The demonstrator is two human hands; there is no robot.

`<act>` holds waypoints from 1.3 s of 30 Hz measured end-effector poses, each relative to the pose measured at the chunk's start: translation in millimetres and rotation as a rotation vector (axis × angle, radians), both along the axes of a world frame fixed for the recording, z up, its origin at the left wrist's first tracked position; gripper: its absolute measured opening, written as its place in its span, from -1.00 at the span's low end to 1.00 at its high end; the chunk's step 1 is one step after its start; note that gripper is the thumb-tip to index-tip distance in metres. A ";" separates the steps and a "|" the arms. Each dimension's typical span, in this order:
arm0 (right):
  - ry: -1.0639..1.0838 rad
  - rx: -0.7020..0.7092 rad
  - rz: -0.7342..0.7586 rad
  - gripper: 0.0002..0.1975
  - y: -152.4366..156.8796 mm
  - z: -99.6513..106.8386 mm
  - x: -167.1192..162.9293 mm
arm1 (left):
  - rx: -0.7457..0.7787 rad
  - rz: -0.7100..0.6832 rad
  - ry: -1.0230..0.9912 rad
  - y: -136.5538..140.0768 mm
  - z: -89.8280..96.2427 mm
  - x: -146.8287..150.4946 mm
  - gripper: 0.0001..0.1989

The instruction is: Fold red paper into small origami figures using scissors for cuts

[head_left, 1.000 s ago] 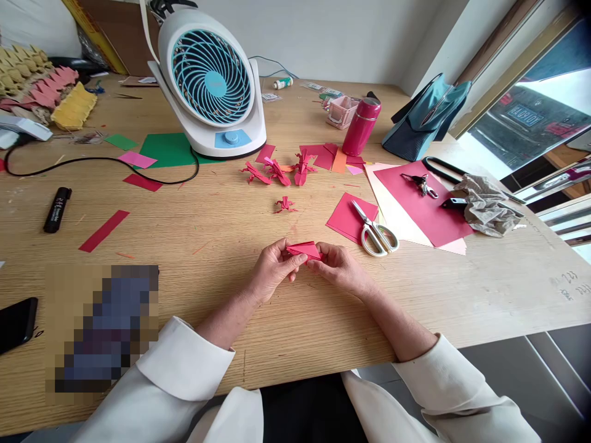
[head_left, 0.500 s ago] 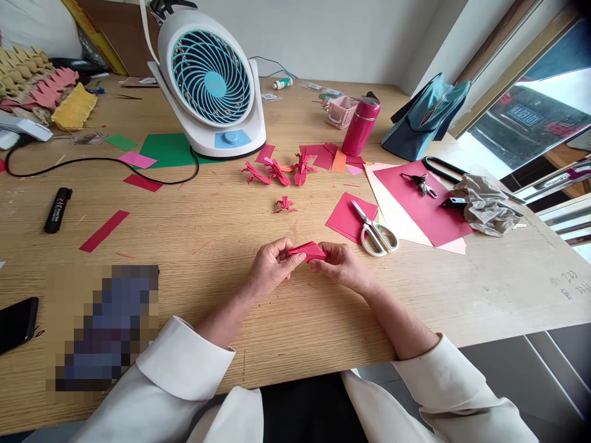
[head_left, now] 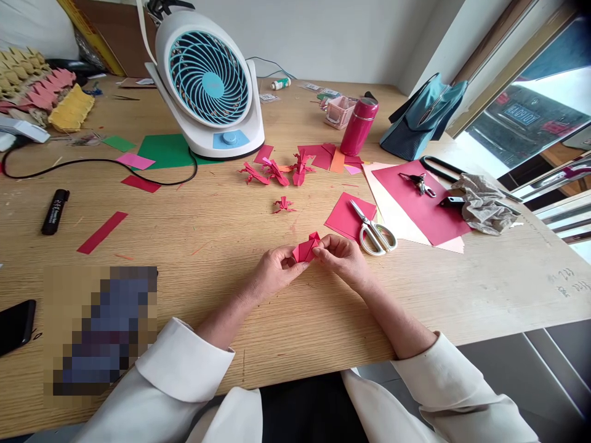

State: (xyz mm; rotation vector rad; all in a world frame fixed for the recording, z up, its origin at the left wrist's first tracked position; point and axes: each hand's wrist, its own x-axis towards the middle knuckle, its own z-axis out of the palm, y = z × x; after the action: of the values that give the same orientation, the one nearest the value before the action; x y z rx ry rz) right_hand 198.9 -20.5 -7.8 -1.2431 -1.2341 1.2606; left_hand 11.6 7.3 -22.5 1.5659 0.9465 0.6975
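Note:
A small folded red paper is held just above the wooden table. My left hand grips its left end, thumb along the lower edge. Pinched at the paper's right side is my right hand, fingertips close to a small flap that sticks up. Beyond the hands sits a small red origami figure, and behind it stand larger red origami figures. To the right, white-handled scissors lie partly over a stack of red paper squares.
A white fan stands at the back left. A pink bottle and a teal bag are at the back right. Red sheets and crumpled paper lie right. A black marker and a phone lie left.
The folded red paper has been turned and opened, now showing a wider face and a raised flap. My right hand has shifted its pinch and lifted slightly; my left stays on the left end.

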 end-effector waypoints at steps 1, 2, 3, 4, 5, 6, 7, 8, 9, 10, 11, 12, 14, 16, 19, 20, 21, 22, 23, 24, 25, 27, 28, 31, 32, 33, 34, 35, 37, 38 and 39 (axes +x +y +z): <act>0.002 0.001 -0.001 -0.54 -0.2 0.5 -0.4 | 0.027 0.007 -0.017 -0.4 0.5 0.5 -0.75; 0.007 0.002 0.002 -0.54 -0.4 0.9 -0.8 | 0.044 0.010 -0.038 -0.8 1.9 1.0 -0.75; 0.015 0.004 0.010 -0.55 -0.6 1.1 -1.1 | 0.047 0.009 -0.055 -1.5 4.0 1.4 -0.74; 0.023 0.008 0.022 -0.56 -0.8 1.2 -1.3 | 0.035 0.010 -0.069 -2.2 6.6 1.8 -0.74; 0.027 0.016 0.035 -0.57 -1.0 1.1 -1.5 | 0.007 0.005 -0.067 -3.0 9.1 2.1 -0.74; 0.026 0.028 0.046 -0.58 -1.2 0.8 -1.7 | -0.024 0.008 -0.069 -3.7 11.3 2.3 -0.74; 0.018 0.045 0.055 -0.59 -1.5 0.5 -1.8 | -0.050 0.010 -0.072 -4.2 12.7 2.5 -0.73; 0.006 0.064 0.062 -0.59 -1.7 0.3 -1.9 | -0.066 0.016 -0.075 -4.6 13.3 2.7 -0.73; -0.010 0.082 0.066 -0.59 -1.9 0.2 -2.0 | -0.066 0.027 -0.081 -4.6 12.9 2.7 -0.74; -0.027 0.096 0.070 -0.59 -2.2 0.2 -2.2 | -0.053 0.036 -0.087 -4.5 11.8 2.7 -0.75; -0.038 0.105 0.075 -0.58 -2.5 0.5 -2.4 | -0.031 0.043 -0.087 -4.1 10.2 2.5 -0.76; -0.044 0.108 0.082 -0.58 -2.7 0.8 -2.8 | -0.008 0.044 -0.079 -3.6 8.4 2.3 -0.77; -0.046 0.100 0.095 -0.56 -3.2 1.3 -3.6 | 0.024 0.032 -0.044 -2.8 5.7 1.8 -0.79; -0.040 0.074 0.101 -0.55 -3.4 1.1 -4.7 | 0.019 0.015 -0.019 -2.5 4.9 1.4 -0.79; -0.035 0.020 0.088 -0.54 -3.4 -0.2 -6.5 | 0.000 0.012 -0.017 -2.9 5.9 1.5 -0.80; -0.038 0.011 0.082 -0.54 -3.4 -0.6 -7.2 | -0.003 0.014 -0.010 -3.1 6.1 1.7 -0.80; -0.045 0.009 0.076 -0.53 -3.4 -0.9 -7.8 | -0.005 0.018 0.002 -3.2 6.2 1.8 -0.80; -0.053 0.013 0.068 -0.53 -3.4 -1.1 -8.3 | -0.008 0.019 0.016 -3.2 6.1 2.0 -0.80; -0.062 0.018 0.060 -0.52 -3.3 -1.1 -8.7 | -0.013 0.018 0.027 -3.2 5.9 2.1 -0.79; -0.071 0.023 0.051 -0.51 -3.2 -1.2 -8.9 | -0.017 0.016 0.035 -3.1 5.5 2.2 -0.79; -0.078 0.026 0.044 -0.51 -3.0 -1.2 -8.9 | -0.020 0.010 0.038 -3.1 5.2 2.3 -0.80; -0.087 0.031 0.032 -0.50 -2.6 -1.4 -8.5 | -0.020 -0.003 0.047 -3.2 4.8 2.5 -0.80; -0.092 0.034 0.024 -0.51 -2.4 -1.6 -8.1 | -0.018 -0.005 0.058 -3.4 4.9 2.6 -0.80; -0.099 0.038 -0.004 -0.52 -2.1 -1.9 -6.8 | -0.011 -0.002 0.116 -4.5 6.4 2.9 -0.76; -0.089 0.032 0.002 -0.53 -2.1 -2.1 -6.4 | -0.011 -0.002 0.130 -5.0 7.4 3.1 -0.74; -0.073 0.020 0.024 -0.54 -2.2 -2.3 -6.2 | -0.017 -0.005 0.133 -5.5 8.4 3.2 -0.74; -0.055 0.006 0.057 -0.55 -2.3 -2.6 -6.0 | -0.032 -0.011 0.119 -6.0 9.6 3.3 -0.74; -0.043 -0.006 0.091 -0.55 -2.3 -3.2 -5.7 | -0.055 -0.017 0.091 -6.4 10.8 3.2 -0.75; -0.061 -0.020 0.127 -0.55 -2.1 -5.0 -5.0 | -0.117 -0.028 0.010 -6.9 12.7 2.8 -0.76; -0.087 -0.019 0.123 -0.54 -1.9 -6.2 -4.5 | -0.149 -0.035 -0.034 -6.9 13.2 2.3 -0.76; -0.117 -0.016 0.110 -0.53 -1.6 -7.4 -3.9 | -0.178 -0.040 -0.071 -6.6 13.5 1.8 -0.74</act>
State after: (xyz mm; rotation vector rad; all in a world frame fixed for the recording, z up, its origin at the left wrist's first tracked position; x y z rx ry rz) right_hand 195.1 -22.1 -15.2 -1.2904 -1.3947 1.2938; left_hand 13.4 0.7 -9.0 1.3907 0.8978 0.6196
